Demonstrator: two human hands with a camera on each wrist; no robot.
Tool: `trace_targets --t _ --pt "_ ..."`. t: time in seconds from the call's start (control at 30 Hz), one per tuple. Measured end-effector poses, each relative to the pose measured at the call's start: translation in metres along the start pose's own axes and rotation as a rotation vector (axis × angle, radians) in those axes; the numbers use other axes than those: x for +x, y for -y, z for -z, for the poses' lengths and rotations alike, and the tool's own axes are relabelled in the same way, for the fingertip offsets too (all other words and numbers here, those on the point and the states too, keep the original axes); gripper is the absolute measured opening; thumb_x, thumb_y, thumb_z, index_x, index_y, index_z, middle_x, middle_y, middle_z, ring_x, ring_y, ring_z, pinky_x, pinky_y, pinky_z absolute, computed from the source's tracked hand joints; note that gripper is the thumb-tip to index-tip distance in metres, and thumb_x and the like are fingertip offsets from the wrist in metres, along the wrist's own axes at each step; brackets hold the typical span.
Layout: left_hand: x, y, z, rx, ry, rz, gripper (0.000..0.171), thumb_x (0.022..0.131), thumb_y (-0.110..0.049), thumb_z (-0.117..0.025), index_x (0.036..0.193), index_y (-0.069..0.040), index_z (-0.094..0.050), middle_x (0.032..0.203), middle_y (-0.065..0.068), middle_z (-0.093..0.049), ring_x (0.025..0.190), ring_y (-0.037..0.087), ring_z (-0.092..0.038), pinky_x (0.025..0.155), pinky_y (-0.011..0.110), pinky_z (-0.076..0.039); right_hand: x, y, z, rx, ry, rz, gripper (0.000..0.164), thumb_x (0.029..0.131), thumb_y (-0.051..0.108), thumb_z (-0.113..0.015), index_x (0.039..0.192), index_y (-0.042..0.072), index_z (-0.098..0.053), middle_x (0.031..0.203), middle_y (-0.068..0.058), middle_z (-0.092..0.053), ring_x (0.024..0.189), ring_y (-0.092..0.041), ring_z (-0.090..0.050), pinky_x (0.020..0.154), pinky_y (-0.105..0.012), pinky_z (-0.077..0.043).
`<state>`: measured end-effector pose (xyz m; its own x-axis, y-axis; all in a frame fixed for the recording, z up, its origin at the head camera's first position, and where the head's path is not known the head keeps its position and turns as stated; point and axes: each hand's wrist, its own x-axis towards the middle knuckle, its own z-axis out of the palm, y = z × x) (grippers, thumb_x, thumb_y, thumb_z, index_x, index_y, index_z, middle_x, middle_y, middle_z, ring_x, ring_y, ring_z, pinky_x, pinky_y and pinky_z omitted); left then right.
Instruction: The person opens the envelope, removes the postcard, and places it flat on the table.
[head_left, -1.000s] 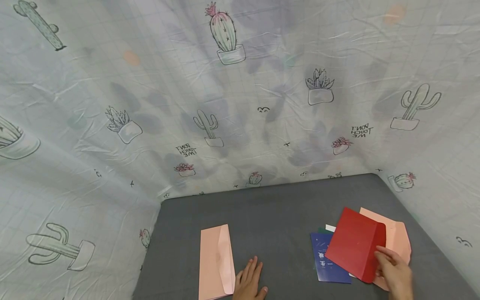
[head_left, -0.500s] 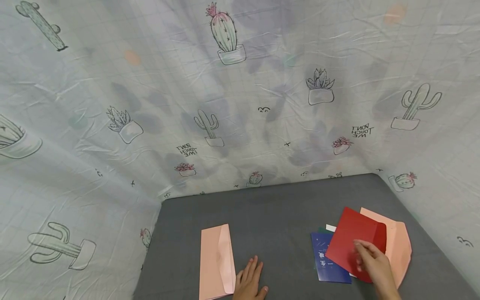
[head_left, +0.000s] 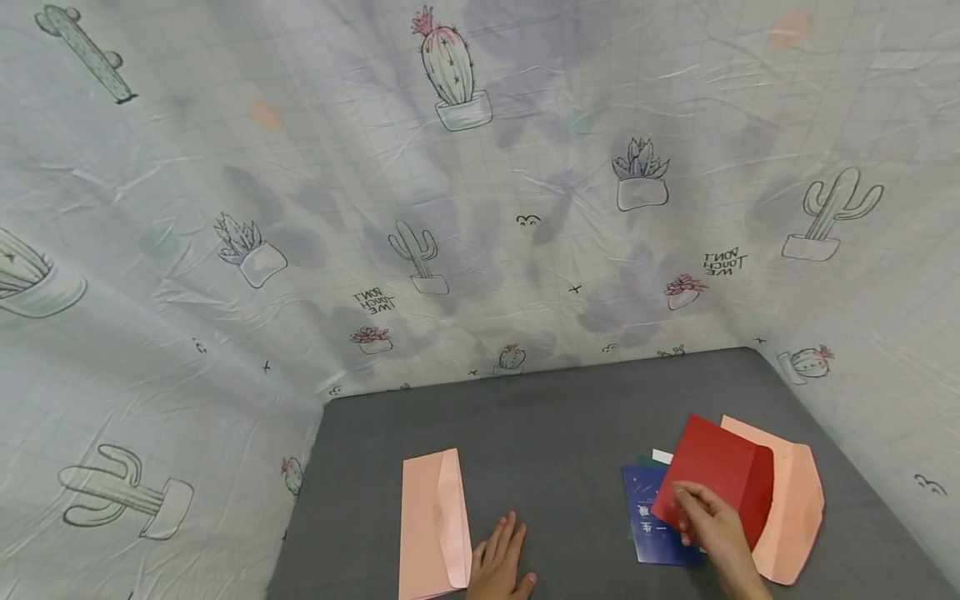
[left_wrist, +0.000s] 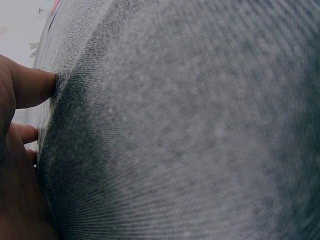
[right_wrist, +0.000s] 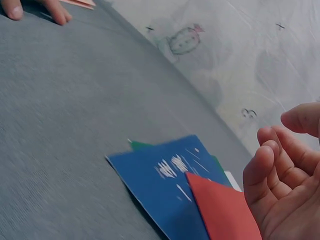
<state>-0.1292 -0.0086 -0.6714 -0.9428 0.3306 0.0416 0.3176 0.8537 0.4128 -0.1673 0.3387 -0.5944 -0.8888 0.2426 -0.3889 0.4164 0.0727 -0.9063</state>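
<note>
In the head view, a person's left hand [head_left: 501, 562] lay palm down on the grey table [head_left: 540, 450], its fingers straight and its thumb set a little apart, with nothing in its hold. A pink envelope [head_left: 425, 525] lay right by its outer edge; whether the two touched could not be told. The right hand [head_left: 712, 529] was above a red envelope [head_left: 705, 458], its fingers loosely bent and holding nothing. The red envelope lay at the right of the table, its flap [head_left: 759, 492] on the right side, overlapping a blue card [head_left: 654, 508] and a second pink envelope [head_left: 798, 492]. A green edge [head_left: 642, 460] and a white strip [head_left: 662, 457] showed behind the blue card. A cactus-print sheet [head_left: 480, 183] surrounded the table.

In the left wrist view, the thumb and parts of other fingers showed at the left edge, against the grey surface.

In the right wrist view, the right hand's thumb stood apart from its curved fingers, with nothing between them. A red corner lay over the blue card, and the left hand's fingertips appeared at the upper left.
</note>
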Motion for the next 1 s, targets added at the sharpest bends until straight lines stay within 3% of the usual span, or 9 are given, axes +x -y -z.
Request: trace_targets --t 0.27,0.47,0.7,1.0 --pt "-0.001 0.001 -0.001 0.004 -0.012 -0.008 0.064 0.096 -0.042 -0.057 0.150 -0.010 -0.044 0.163 0.009 -0.036 0.146 0.023 -0.030 0.103 0.041 -0.032 -0.004 -0.004 -0.030 0.018 0.052 0.047 0.042 0.103 0.030 -0.059 0.131 -0.001 -0.059 0.083 -0.001 -0.067 0.063 -0.012 -0.055 0.057 -0.028 -0.054" --pt "-0.001 -0.001 -0.001 0.034 -0.031 -0.009 0.064 0.095 -0.041 -0.060 0.148 -0.011 -0.045 0.162 0.011 -0.039 0.144 0.023 -0.031 0.102 0.040 -0.033 -0.009 -0.003 -0.049 0.019 0.072 0.035 0.045 0.100 0.034 -0.063 0.130 0.000 -0.060 0.086 -0.004 -0.068 0.062 -0.011 -0.054 0.055 -0.028 -0.052" --pt "-0.001 -0.001 0.003 -0.016 -0.001 -0.001 0.064 0.095 -0.041 -0.058 0.149 -0.010 -0.044 0.163 0.011 -0.036 0.145 0.025 -0.030 0.103 0.042 -0.032 -0.011 -0.009 -0.069 0.049 0.102 0.013 0.040 0.100 0.030 -0.063 0.126 -0.001 -0.062 0.085 -0.006 -0.068 0.059 -0.011 -0.052 0.051 -0.027 -0.050" --pt "-0.002 0.002 0.003 -0.010 0.008 -0.018 0.064 0.098 -0.045 -0.053 0.149 -0.008 -0.043 0.163 0.010 -0.036 0.145 0.025 -0.030 0.102 0.042 -0.031 -0.021 -0.017 -0.085 0.037 0.228 0.018 0.041 0.100 0.027 -0.063 0.126 -0.005 -0.060 0.082 -0.003 -0.064 0.058 -0.010 -0.051 0.051 -0.027 -0.050"
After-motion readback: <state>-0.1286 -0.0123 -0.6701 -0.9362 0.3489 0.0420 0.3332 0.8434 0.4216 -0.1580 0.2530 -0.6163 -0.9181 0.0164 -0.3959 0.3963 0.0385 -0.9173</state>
